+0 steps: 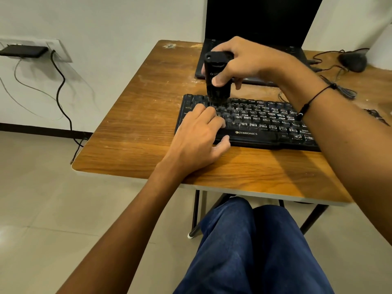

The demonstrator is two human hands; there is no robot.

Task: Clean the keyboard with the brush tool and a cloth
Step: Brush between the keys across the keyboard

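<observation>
While the wooden table (131, 132) carries everything, the work sits at its far middle: a black Zebronics keyboard (261, 122) lies flat, just in front of an open laptop (261, 22) with a dark screen. Right hand (241, 60) is wrapped around a black brush tool (216, 77), held upright, thumb across the near face of the body; its lower end meets the keys at the upper left of the board, bristles themselves too dark to make out. Left hand (197, 132) rests flat on the left end of the keyboard, fingers straight and spread over the keys, thumb at the front edge, apparently steadying it. A black mouse (353, 60) with a trailing cable sits at the far right, well apart from the work. A thin dark cord bracelet (316, 96) circles the right wrist. No cloth is visible anywhere. Judgement: brushing stage under way, seemingly near its start, since the tool stands at the top-left corner; most key rows look yet to be covered, and the cloth wipe is all still to do.
</observation>
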